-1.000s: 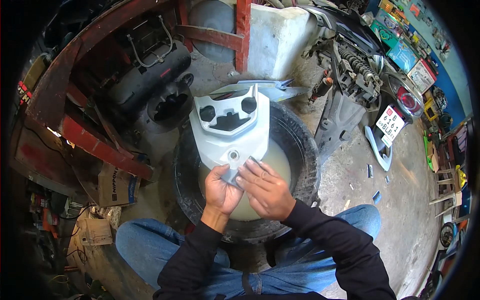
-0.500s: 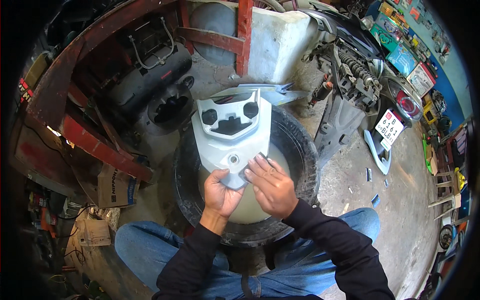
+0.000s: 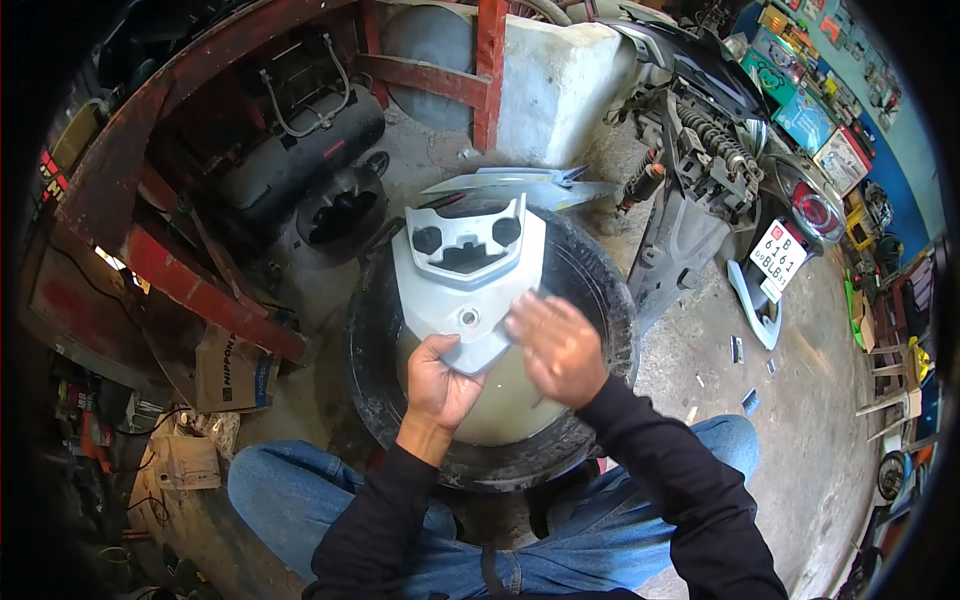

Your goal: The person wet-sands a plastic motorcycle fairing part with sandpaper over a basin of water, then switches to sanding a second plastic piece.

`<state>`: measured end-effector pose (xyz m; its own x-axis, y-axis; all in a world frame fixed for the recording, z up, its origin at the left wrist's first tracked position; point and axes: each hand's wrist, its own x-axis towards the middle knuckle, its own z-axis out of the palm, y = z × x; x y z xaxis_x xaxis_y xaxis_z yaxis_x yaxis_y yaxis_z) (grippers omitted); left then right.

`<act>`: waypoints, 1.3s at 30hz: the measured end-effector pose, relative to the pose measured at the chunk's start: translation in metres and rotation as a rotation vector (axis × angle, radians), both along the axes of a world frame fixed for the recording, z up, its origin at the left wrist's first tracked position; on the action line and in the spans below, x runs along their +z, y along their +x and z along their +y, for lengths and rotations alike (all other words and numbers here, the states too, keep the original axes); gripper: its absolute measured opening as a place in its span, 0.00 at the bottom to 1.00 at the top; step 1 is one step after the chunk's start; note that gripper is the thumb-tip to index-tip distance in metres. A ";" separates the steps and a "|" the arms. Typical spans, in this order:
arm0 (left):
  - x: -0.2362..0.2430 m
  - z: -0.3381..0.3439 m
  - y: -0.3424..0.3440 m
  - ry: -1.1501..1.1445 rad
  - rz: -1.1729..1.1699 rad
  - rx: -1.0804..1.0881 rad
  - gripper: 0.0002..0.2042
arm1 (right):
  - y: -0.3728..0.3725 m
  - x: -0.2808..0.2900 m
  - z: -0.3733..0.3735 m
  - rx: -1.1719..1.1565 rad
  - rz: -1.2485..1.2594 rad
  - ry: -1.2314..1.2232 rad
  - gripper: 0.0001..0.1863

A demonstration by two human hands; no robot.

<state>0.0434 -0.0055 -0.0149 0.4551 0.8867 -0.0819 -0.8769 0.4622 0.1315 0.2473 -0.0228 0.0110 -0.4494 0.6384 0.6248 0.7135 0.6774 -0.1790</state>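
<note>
While the left hand [image 3: 440, 390] grasps the narrow near end of a silver panel [image 3: 430, 295], its thumb lying on the upper face and its other fingers curled beneath, the right hand [image 3: 560, 350] is at the panel's right edge. The right hand is blurred, its fingers roughly straight and close together, with the fingertips overlapping that edge; whether they touch the panel or grip something under the palm, I cannot tell. The panel is above a round black tub [image 3: 618, 300], with its wide end, which has several cut-outs, pointing away from the person, and a small round hole [image 3: 468, 317] lies just beyond the left thumb. Cloudy water [image 3: 500, 410] shows in the tub below the hands. The tub is in front of the person, whose legs in blue jeans [image 3: 290, 500] are bent on either side of it. Just beyond the tub lies another pale panel [image 3: 520, 188], and farther back is a whitish concrete block [image 3: 550, 85]. To the right is a partly stripped motorbike with a coil spring [image 3: 715, 135] and a red tail light [image 3: 815, 210]. To the left, a dark tank [image 3: 290, 150] sits behind a red frame [image 3: 210, 290], near a cardboard box [image 3: 228, 372].
</note>
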 end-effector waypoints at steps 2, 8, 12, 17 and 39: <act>0.008 -0.002 0.007 0.034 0.023 0.002 0.30 | 0.024 0.004 0.025 -0.126 0.041 0.021 0.21; 0.008 -0.002 -0.001 0.026 0.059 -0.005 0.30 | 0.011 0.008 0.005 0.009 0.028 -0.060 0.20; 0.014 -0.002 -0.005 0.024 0.062 -0.018 0.30 | 0.011 0.015 0.009 -0.104 0.057 -0.042 0.19; 0.012 0.002 -0.005 0.015 0.080 -0.024 0.30 | 0.026 0.008 0.022 -0.094 0.063 -0.037 0.20; 0.016 0.000 0.000 0.064 0.123 0.021 0.29 | 0.017 0.016 0.017 -0.084 0.008 -0.022 0.24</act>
<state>0.0437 -0.0054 0.0011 0.4268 0.9009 -0.0790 -0.8617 0.4316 0.2670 0.2638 -0.0054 0.0273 -0.3891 0.6873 0.6134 0.7658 0.6114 -0.1993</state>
